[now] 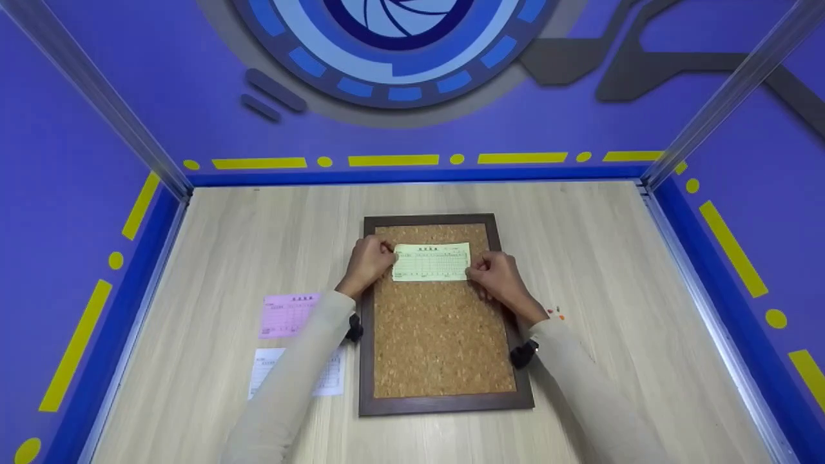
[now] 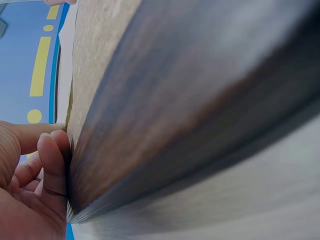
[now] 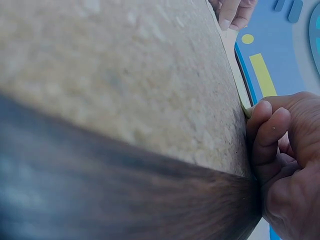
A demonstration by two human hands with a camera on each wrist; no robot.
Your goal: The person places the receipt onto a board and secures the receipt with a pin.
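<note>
A pale green printed form (image 1: 430, 263) lies across the upper part of a cork board (image 1: 445, 341) with a dark wooden frame. At the form's left edge, my left hand (image 1: 367, 261) pinches the paper between thumb and fingers. My right hand (image 1: 501, 276) pinches its lower right corner. In the left wrist view, the left hand's curled fingers (image 2: 52, 155) sit right at the board's edge. The right wrist view has the thumb and curled fingers (image 3: 267, 127) of the right hand close over the cork, with a bit of green paper edge between them.
Left of the board lie a pink form (image 1: 288, 316) and a white form (image 1: 330, 377), both partly covered by the left sleeve. Several small red and orange pieces (image 1: 561, 317) lie beside the right wrist. Blue panels (image 1: 412, 142) wall the table at the back and sides.
</note>
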